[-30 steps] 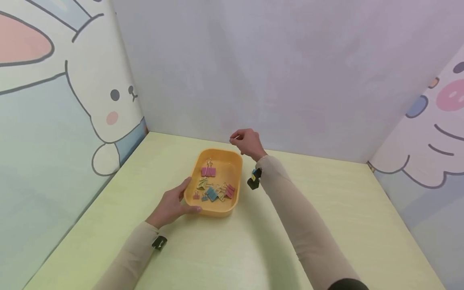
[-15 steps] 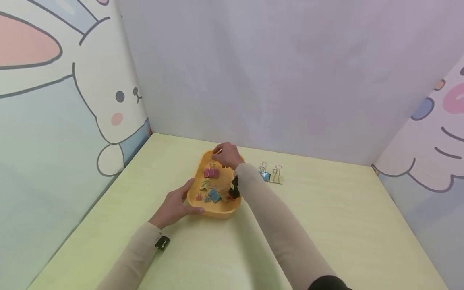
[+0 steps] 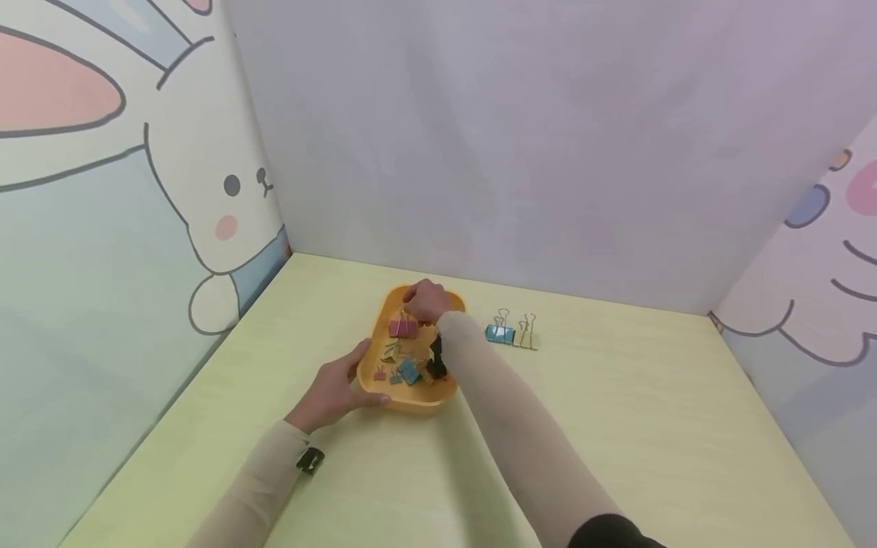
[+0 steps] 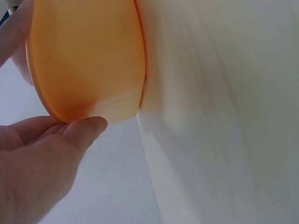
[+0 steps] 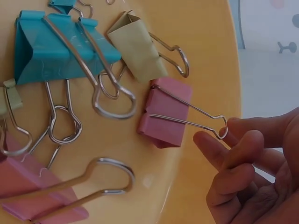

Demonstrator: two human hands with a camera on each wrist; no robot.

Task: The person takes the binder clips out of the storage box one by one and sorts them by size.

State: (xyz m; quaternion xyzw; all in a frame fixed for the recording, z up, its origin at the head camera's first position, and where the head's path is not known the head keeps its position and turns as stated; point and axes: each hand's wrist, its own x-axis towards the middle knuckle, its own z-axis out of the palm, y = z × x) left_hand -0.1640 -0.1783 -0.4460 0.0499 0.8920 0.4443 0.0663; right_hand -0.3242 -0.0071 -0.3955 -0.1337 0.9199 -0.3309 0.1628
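Observation:
My left hand (image 3: 330, 390) grips the near left corner of a yellow-orange tray (image 3: 411, 407); in the left wrist view its thumb and fingers pinch the rim of the tray wall (image 4: 88, 56). Over the tray's far end is my right hand (image 3: 428, 301). In the right wrist view, fingertips of this hand (image 5: 254, 163) pinch the wire handle of a pink binder clip (image 5: 167, 112). Beside that clip lie a pale yellow binder clip (image 5: 138, 46) and a large blue binder clip (image 5: 60, 46). Another pink binder clip (image 5: 42, 182) lies closer to the camera.
Right of the tray, a blue binder clip (image 3: 500, 333) and a pale yellow binder clip (image 3: 525, 342) stand side by side on the light yellow table (image 3: 651, 426). A plain wall (image 3: 493, 152) rises behind, with cartoon-printed walls (image 3: 89, 304) on both sides.
My right hand has moved left and down from beyond the tray's far right corner into the tray, uncovering the two clips on the table. The left hand keeps its hold on the tray.

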